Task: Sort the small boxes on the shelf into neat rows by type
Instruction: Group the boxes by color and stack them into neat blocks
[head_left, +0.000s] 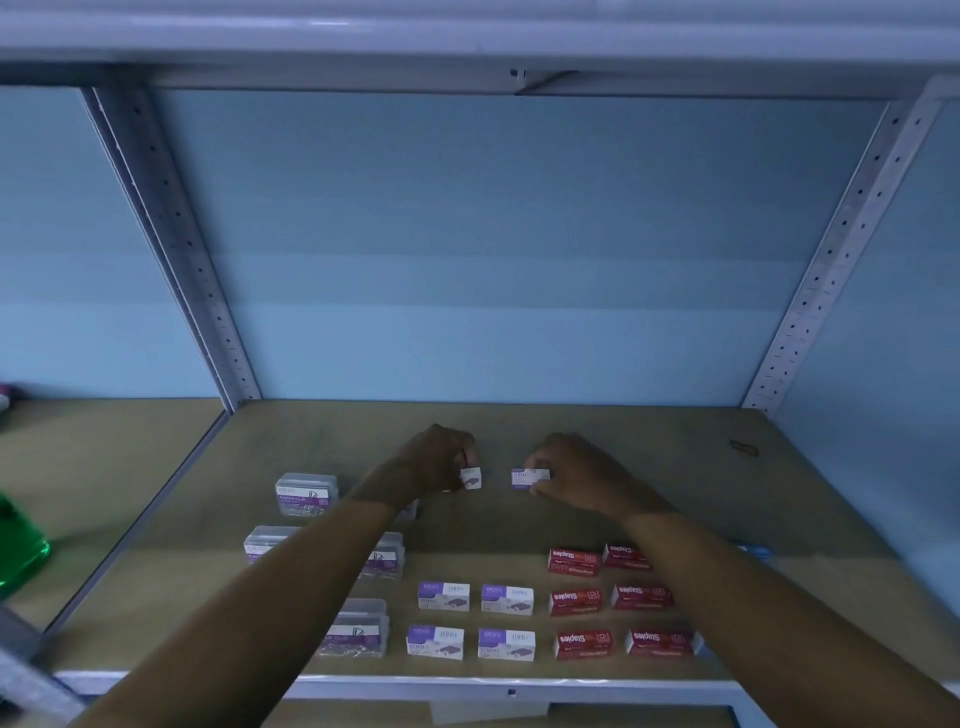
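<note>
My left hand (434, 462) grips a small purple-and-white staple box (471, 477) turned end-on, over the middle of the wooden shelf (623, 467). My right hand (576, 475) pinches a second purple-and-white box (529, 477) lying lengthwise beside it. Nearer the front, several purple-and-white boxes (475, 621) lie in two rows. To their right, several red staple boxes (613, 603) lie in rows of two. On the left stand several clear paper-clip cases (306, 493), partly hidden by my left forearm.
Grey perforated uprights (171, 244) flank the bay and a shelf board hangs above. A small dark object (744, 448) lies at the back right. A green translucent thing (21, 545) sits in the neighbouring bay on the left. A blue item (756, 551) peeks past my right forearm.
</note>
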